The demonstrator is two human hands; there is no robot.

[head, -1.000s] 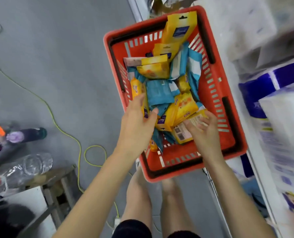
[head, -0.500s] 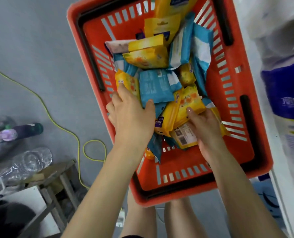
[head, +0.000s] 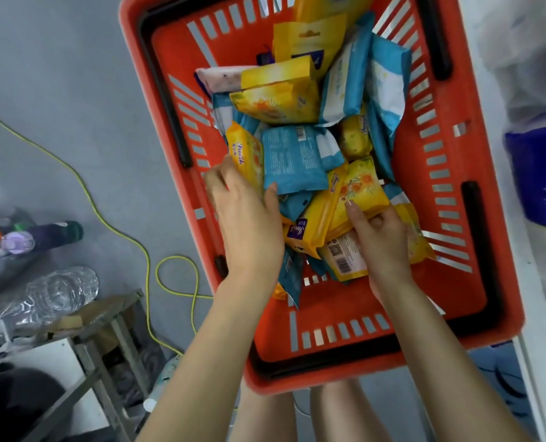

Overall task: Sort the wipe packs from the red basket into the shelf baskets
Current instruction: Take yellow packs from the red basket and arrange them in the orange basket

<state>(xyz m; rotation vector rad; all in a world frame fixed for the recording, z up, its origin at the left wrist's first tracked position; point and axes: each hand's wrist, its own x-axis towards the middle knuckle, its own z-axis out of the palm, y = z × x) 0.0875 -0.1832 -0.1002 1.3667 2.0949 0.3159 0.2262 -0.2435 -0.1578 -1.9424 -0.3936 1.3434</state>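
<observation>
**Operator:** Where are the wipe packs?

**Inspector:** The wipe packs [head: 278, 103] lie in a loose heap of yellow and blue inside the red basket [head: 424, 298]. The heap is massed toward the far end and the centre. The basket is just beside a white shelf [head: 530, 378] on the right, above a grey floor [head: 58, 74].

**Operator:** State of the left grip?

**Inspector:** The left grip [head: 249, 224] is at the heap's left edge. Its fingers curl round the outer side of an upright yellow pack [head: 244, 154]. Its thumb presses on the lower edge of a blue pack [head: 294, 157], which touches the upright one.

**Operator:** State of the right grip?

**Inspector:** The right grip [head: 383, 237] is curled round a flowered yellow pack [head: 361, 186]. The index fingertip lies on the pack's face and the thumb is bent against its near edge. A barcode pack [head: 341, 260] lies directly under this hand.

**Operator:** Surroundings?

**Inspector:** A yellow cable [head: 176, 258] loops across the floor on the left. A clear plastic bottle [head: 54, 291] lies at the lower left.
</observation>
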